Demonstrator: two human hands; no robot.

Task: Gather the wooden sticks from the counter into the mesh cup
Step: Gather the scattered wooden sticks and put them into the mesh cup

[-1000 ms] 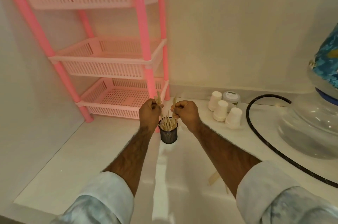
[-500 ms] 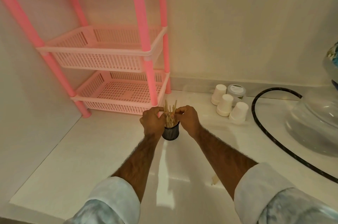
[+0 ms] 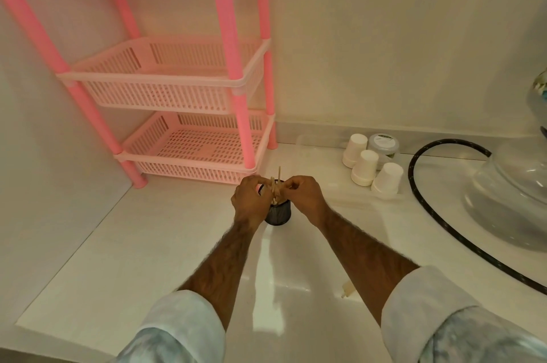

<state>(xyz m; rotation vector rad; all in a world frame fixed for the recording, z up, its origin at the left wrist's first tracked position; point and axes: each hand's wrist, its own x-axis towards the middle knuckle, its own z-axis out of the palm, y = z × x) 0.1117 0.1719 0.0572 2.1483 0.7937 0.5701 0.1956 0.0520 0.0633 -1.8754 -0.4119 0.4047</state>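
On bench by pink rack: lowers sticks, held high a second ago, into cup; pinches them with left grip and right grip, both curled; leaves stray stick for next.

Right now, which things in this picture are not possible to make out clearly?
Head view: the mesh cup rim and the count of wooden sticks inside, hidden by the left hand and right hand.
A loose stick, mostly hidden behind the right forearm.
The jar label, too small to read.
The glass vessel, cut off by the right edge.
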